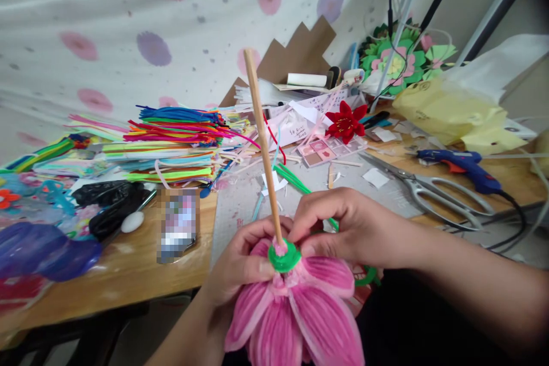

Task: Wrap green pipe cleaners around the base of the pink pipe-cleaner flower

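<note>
1. Flower of pink striped petals point(274, 326) hangs head-down just in front of the counter point(141, 274), its wooden stick point(262, 146) pointing up and leaning slightly left.
2. Left hand point(246, 257) is clamped on the flower's base, thumb beside the green collar point(285, 261) that rings the foot of the stick.
3. Right hand point(343, 231) is curled in, thumb and forefinger pinching at the collar's right edge; a green loop point(366, 278) shows below it, though whether the two join cannot be told.
4. Petals are fixed around the stick and the collar is in place, so the bloom looks largely formed. Pink fuzz shows above and below the green, and the stick above is bare wood; by appearances, covering at the base is only partly done.
5. Beyond lie green strands point(294, 178) on a grey mat point(227, 240), with scissors point(429, 190) and a blue glue gun point(458, 164) to the right.
6. Colored bundles point(171, 137) stack at left; a red flower point(346, 122) sits farther back.
</note>
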`<state>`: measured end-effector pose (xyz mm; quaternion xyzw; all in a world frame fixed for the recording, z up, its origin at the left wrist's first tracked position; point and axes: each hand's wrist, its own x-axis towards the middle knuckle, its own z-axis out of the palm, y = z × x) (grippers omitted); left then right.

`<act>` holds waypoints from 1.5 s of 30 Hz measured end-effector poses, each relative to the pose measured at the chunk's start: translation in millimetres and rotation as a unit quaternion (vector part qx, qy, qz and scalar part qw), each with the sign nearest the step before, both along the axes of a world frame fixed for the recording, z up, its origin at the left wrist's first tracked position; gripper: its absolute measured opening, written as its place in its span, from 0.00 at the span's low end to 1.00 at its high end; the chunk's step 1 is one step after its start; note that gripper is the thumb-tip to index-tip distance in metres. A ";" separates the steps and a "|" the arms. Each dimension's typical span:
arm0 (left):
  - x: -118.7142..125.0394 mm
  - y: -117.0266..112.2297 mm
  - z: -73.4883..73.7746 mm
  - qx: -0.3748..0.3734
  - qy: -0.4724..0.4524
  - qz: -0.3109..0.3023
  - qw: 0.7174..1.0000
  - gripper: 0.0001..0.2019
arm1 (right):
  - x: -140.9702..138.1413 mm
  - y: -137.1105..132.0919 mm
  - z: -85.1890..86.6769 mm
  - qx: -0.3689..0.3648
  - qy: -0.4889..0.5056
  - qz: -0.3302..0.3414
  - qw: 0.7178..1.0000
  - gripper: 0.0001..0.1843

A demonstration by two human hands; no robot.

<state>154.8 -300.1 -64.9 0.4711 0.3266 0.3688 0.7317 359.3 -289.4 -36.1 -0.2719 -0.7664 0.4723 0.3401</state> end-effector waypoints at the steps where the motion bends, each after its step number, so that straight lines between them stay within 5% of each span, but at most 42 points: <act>1: 0.4 0.7 -0.1 0.004 -0.003 -0.011 1.000 0.11 | 0.8 0.3 1.4 -0.020 -0.006 0.006 1.000 0.03; 10: 1.1 1.1 -1.4 0.007 -0.006 -0.059 0.998 0.12 | 1.3 -2.2 7.5 -0.084 -0.067 -0.005 0.994 0.05; 14: 3.5 1.4 0.1 0.000 0.020 -0.072 0.997 0.11 | 2.9 0.1 7.6 0.034 -0.130 -0.030 0.990 0.06; 19: 2.5 2.9 -4.8 0.017 0.022 -0.034 0.999 0.10 | 2.3 -5.7 11.2 0.210 -0.192 -0.112 0.952 0.05; 35: 5.3 -1.8 -3.4 -0.001 -0.007 -0.027 1.000 0.10 | -3.6 -22.5 -2.3 0.157 -0.078 -0.117 0.978 0.08; 45: 2.6 -2.9 -6.2 -0.008 -0.002 -0.032 0.999 0.12 | -0.3 -13.7 -5.4 0.108 -0.018 -0.052 0.993 0.09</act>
